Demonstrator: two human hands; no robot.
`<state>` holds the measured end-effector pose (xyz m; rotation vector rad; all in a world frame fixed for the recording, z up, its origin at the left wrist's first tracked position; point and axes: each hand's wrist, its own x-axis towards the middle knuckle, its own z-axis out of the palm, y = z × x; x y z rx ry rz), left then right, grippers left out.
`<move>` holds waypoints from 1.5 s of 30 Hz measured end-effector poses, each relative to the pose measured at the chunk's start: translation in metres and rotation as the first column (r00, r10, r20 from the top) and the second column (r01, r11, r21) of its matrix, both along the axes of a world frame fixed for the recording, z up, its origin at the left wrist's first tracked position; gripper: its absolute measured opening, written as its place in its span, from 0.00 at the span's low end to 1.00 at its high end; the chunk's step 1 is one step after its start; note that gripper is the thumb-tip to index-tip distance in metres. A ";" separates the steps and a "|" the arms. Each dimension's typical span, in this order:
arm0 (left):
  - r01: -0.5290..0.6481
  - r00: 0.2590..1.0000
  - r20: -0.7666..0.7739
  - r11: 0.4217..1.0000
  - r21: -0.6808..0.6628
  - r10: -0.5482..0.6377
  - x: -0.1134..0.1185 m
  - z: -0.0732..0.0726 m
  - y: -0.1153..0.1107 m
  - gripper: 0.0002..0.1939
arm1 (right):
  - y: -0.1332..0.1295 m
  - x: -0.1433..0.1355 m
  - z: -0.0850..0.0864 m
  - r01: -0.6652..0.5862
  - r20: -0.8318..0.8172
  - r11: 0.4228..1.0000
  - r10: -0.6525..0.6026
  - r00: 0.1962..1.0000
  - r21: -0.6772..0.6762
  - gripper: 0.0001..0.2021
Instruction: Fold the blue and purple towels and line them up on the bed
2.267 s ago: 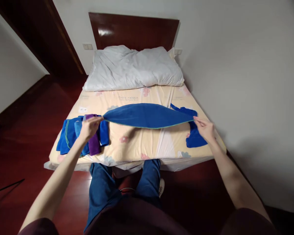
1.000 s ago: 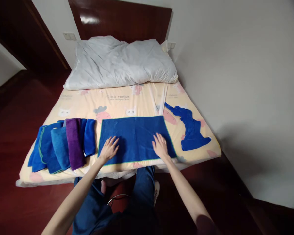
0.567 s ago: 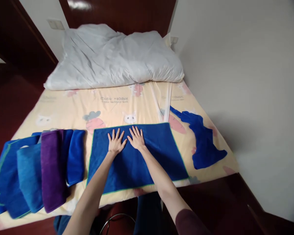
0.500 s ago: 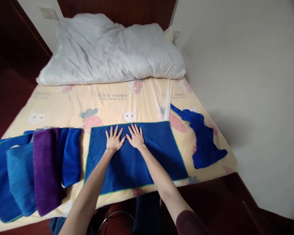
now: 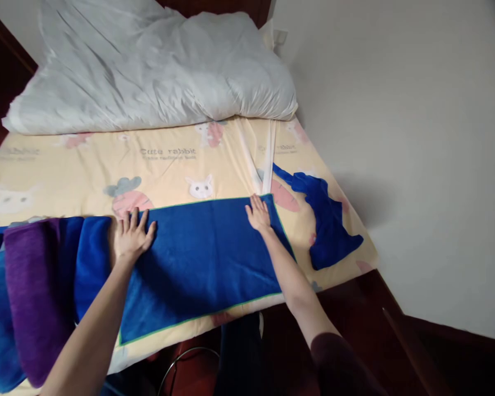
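A blue towel (image 5: pixel 206 253) with a green edge lies spread flat on the bed, with slight ripples near its right side. My left hand (image 5: pixel 132 236) rests with fingers spread at the towel's far left corner, partly covering that corner. Near the far right corner, my right hand (image 5: pixel 258 214) lies flat on the cloth, fingers stretched toward the far edge. Neither hand grips anything. Just left of my left hand are folded towels, among them a bright blue one (image 5: pixel 93 258) and a purple one (image 5: pixel 35 291).
A crumpled blue cloth (image 5: pixel 328 220) lies to the right on the rabbit-print bedsheet (image 5: pixel 169 179). White straps (image 5: pixel 268 159) run from under a large white quilt or pillow (image 5: pixel 160 71) at the back. A wall (image 5: pixel 416 137) stands along the right.
My hands have moved apart from the middle of the towel's far part, the left toward the left corner and the right toward the right corner. The view has shifted slightly.
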<state>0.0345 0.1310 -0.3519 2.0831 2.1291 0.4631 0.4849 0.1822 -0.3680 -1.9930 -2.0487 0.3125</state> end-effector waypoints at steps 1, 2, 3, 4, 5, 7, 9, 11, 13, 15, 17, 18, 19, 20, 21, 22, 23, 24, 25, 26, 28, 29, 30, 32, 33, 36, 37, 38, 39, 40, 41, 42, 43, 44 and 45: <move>-0.019 1.000 0.005 1.000 -0.006 0.019 -0.007 -0.001 0.001 0.36 | 0.001 0.019 -0.002 0.059 0.017 0.998 -0.059 0.998 -0.002 0.31; -0.037 0.999 0.009 0.999 -0.011 0.037 -0.012 -0.002 0.002 0.36 | 0.002 0.035 -0.004 0.097 0.038 0.995 -0.097 0.995 0.002 0.31; -0.053 0.999 0.010 0.998 -0.014 0.053 -0.014 -0.002 0.003 0.36 | 0.003 0.047 -0.007 0.119 0.060 0.993 -0.120 0.991 0.009 0.32; -0.065 0.998 0.006 0.998 -0.018 0.065 -0.014 -0.003 0.004 0.36 | 0.003 0.055 -0.009 0.127 0.082 0.992 -0.128 0.988 0.016 0.32; -0.070 0.998 -0.001 0.997 -0.024 0.070 -0.013 -0.004 0.004 0.36 | 0.003 0.060 -0.011 0.127 0.101 0.992 -0.129 0.987 0.024 0.32; -0.077 0.997 -0.018 0.996 -0.033 0.076 -0.009 -0.005 0.004 0.36 | 0.003 0.062 -0.016 0.124 0.126 0.992 -0.127 0.984 0.035 0.33; -0.076 0.997 -0.034 0.997 -0.030 0.075 -0.006 -0.005 0.003 0.35 | 0.003 0.060 -0.020 0.123 0.136 0.992 -0.127 0.982 0.038 0.33; -0.067 0.997 -0.049 0.998 -0.019 0.066 -0.006 -0.004 0.003 0.35 | 0.004 0.058 -0.020 0.127 0.149 0.992 -0.129 0.980 0.022 0.33; -0.059 0.996 -0.067 0.998 -0.029 0.057 -0.007 0.000 0.004 0.35 | 0.006 0.056 -0.014 0.141 0.184 0.990 -0.133 0.974 -0.030 0.33; -0.069 0.994 -0.089 0.996 -0.056 0.064 -0.004 0.007 0.004 0.35 | 0.008 0.049 -0.002 0.173 0.245 0.980 -0.145 0.959 -0.098 0.32; -0.076 0.992 -0.101 0.995 -0.065 0.069 0.005 0.017 0.002 0.35 | 0.004 0.031 0.014 0.181 0.293 0.976 -0.139 0.946 -0.121 0.31; -0.062 0.993 -0.100 0.996 -0.058 0.056 0.014 0.021 -0.002 0.35 | -0.001 0.017 0.022 0.154 0.297 0.983 -0.118 0.948 -0.103 0.31; -0.035 0.995 -0.094 0.998 -0.044 0.030 0.026 0.025 -0.008 0.35 | -0.009 0.000 0.029 0.104 0.284 0.992 -0.080 0.955 -0.070 0.31; 0.011 0.996 -0.084 1.000 -0.028 -0.014 0.041 0.026 -0.016 0.34 | -0.022 -0.019 0.035 0.034 0.257 0.999 -0.026 0.966 -0.027 0.31; 0.067 0.995 -0.073 0.998 -0.011 -0.067 0.058 0.026 -0.027 0.34 | -0.037 -0.040 0.038 -0.044 0.221 0.999 0.039 0.975 0.020 0.31; 0.123 0.991 -0.059 0.992 0.003 -0.123 0.077 0.024 -0.040 0.33 | -0.056 -0.062 0.040 -0.116 0.177 0.992 0.105 0.979 0.054 0.31; 0.187 0.982 -0.042 0.982 0.007 -0.186 0.097 0.020 -0.054 0.33 | -0.076 -0.083 0.039 -0.176 0.135 0.982 0.165 0.977 0.074 0.31; 0.252 0.968 -0.024 0.968 0.004 -0.251 0.116 0.014 -0.068 0.32 | -0.096 -0.103 0.036 -0.234 0.099 0.969 0.226 0.969 0.078 0.31; 0.305 0.952 -0.010 0.952 -0.002 -0.305 0.133 0.009 -0.082 0.32 | -0.114 -0.120 0.032 -0.284 0.065 0.957 0.280 0.958 0.064 0.30; 0.339 0.941 0.000 0.941 -0.006 -0.339 0.148 0.003 -0.094 0.31 | -0.131 -0.134 0.027 -0.312 0.033 0.949 0.311 0.950 0.042 0.30; 0.358 0.933 0.015 0.934 -0.001 -0.358 0.165 -0.005 -0.111 0.30 | -0.152 -0.149 0.018 -0.325 -0.005 0.946 0.325 0.946 0.019 0.29; 0.357 0.934 0.021 0.934 0.006 -0.357 0.168 -0.007 -0.116 0.30 | -0.157 -0.150 0.014 -0.327 -0.016 0.945 0.328 0.945 0.019 0.29; 0.356 0.934 0.027 0.934 0.012 -0.356 0.165 -0.008 -0.120 0.30 | -0.159 -0.146 0.012 -0.332 -0.023 0.943 0.333 0.943 0.026 0.29; 0.350 0.936 0.035 0.936 0.022 -0.351 0.147 -0.007 -0.123 0.30 | -0.157 -0.125 0.010 -0.330 -0.028 0.943 0.331 0.943 0.041 0.29; 0.335 0.941 0.035 0.942 0.027 -0.336 0.133 -0.006 -0.125 0.30 | -0.155 -0.107 0.010 -0.313 -0.025 0.949 0.314 0.949 0.043 0.29; 0.217 0.975 0.029 0.975 0.057 -0.219 0.079 -0.003 -0.135 0.31 | -0.154 -0.036 0.008 -0.173 0.014 0.985 0.173 0.985 0.024 0.30; 0.169 0.985 0.032 0.983 0.068 -0.171 0.060 -0.003 -0.140 0.31 | -0.156 -0.010 0.007 -0.115 0.039 0.993 0.114 0.993 0.020 0.30; 0.123 0.991 0.040 0.989 0.079 -0.126 0.043 -0.003 -0.144 0.32 | -0.158 0.015 0.005 -0.060 0.063 0.998 0.059 0.996 0.017 0.30; 0.087 0.994 0.053 0.993 0.085 -0.091 0.028 -0.005 -0.147 0.32 | -0.160 0.039 0.002 -0.011 0.084 1.000 0.009 0.996 0.016 0.31; 0.064 0.995 0.070 0.994 0.088 -0.070 0.016 -0.007 -0.149 0.33 | -0.163 0.059 0.000 0.023 0.103 1.000 -0.025 0.994 0.013 0.31; 0.051 0.995 0.086 0.995 0.088 -0.059 0.007 -0.009 -0.150 0.33 | -0.165 0.075 -0.001 0.038 0.117 0.999 -0.039 0.992 0.011 0.31; 0.047 0.993 0.101 0.995 0.085 -0.056 0.000 -0.011 -0.150 0.33 | -0.167 0.087 -0.002 0.042 0.130 0.999 -0.043 0.991 0.009 0.31; 0.048 0.992 0.110 0.995 0.082 -0.057 -0.004 -0.014 -0.148 0.33 | -0.168 0.096 -0.003 0.040 0.140 0.999 -0.041 0.989 0.009 0.31; 0.049 0.992 0.114 0.995 0.081 -0.058 -0.005 -0.015 -0.147 0.33 | -0.169 0.100 -0.003 0.035 0.149 0.999 -0.036 0.988 0.011 0.31; 0.049 0.992 0.112 0.995 0.082 -0.058 -0.005 -0.015 -0.145 0.33 | -0.169 0.101 -0.002 0.030 0.157 0.999 -0.032 0.987 0.013 0.31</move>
